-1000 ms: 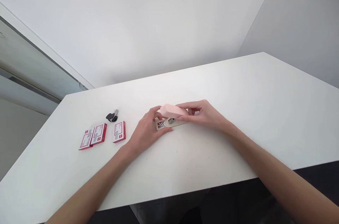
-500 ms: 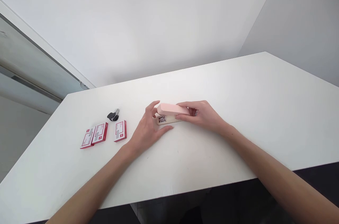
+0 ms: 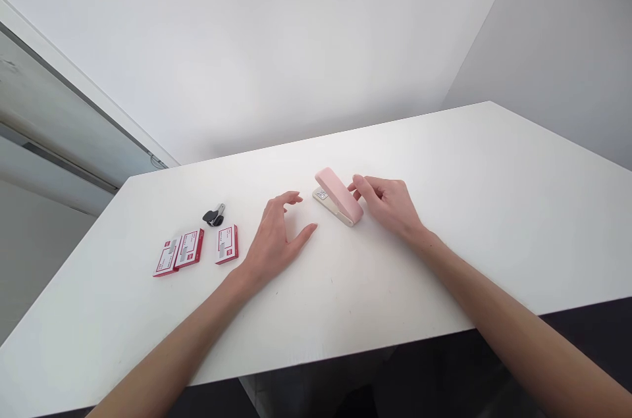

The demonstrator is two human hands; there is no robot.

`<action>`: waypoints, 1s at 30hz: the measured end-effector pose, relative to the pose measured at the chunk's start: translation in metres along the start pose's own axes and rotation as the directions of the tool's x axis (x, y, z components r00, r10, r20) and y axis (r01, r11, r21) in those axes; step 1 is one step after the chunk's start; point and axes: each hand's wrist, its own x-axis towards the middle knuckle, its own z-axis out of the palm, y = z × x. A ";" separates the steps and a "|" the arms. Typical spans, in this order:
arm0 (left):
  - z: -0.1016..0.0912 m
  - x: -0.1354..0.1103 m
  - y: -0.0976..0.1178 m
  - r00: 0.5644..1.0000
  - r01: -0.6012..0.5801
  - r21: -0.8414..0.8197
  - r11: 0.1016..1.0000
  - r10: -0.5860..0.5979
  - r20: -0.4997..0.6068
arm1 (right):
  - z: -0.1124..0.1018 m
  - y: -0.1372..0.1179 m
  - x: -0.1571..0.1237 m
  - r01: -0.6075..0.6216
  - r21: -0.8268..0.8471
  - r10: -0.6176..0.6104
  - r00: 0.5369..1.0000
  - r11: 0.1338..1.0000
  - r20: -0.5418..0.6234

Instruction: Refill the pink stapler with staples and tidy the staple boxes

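A pink stapler [image 3: 338, 203] with a cream base lies on the white table [image 3: 459, 234], its front end pointing away to the left. My right hand [image 3: 388, 205] rests just right of its rear end. The fingers are loosely curled and their tips are beside the stapler, gripping nothing. My left hand [image 3: 277, 236] lies on the table to the stapler's left, a short gap away, with its fingers spread and empty.
Three red-and-white staple boxes [image 3: 190, 249] lie in a row at the left of the table. A small black staple remover [image 3: 213, 215] sits just behind them. A wall runs behind the table, and the table's near edge is close to me.
Both hands have let go of the stapler. It now lies further right and turned diagonally on the table. My left hand has drawn back and spread open.
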 end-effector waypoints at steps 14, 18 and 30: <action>-0.003 -0.002 0.007 0.996 -0.047 0.117 0.992 0.055 -0.063 | 0.002 0.002 -0.003 0.058 -0.008 -0.056 0.981 0.998 0.184; -0.015 -0.016 0.002 0.985 -0.135 0.262 0.956 0.158 -0.070 | 0.001 0.003 -0.004 0.061 0.013 -0.062 0.978 0.998 0.197; -0.117 -0.082 -0.077 0.909 0.387 0.408 0.827 -0.266 -0.321 | 0.001 0.008 -0.004 0.012 0.029 -0.019 0.975 1.000 0.223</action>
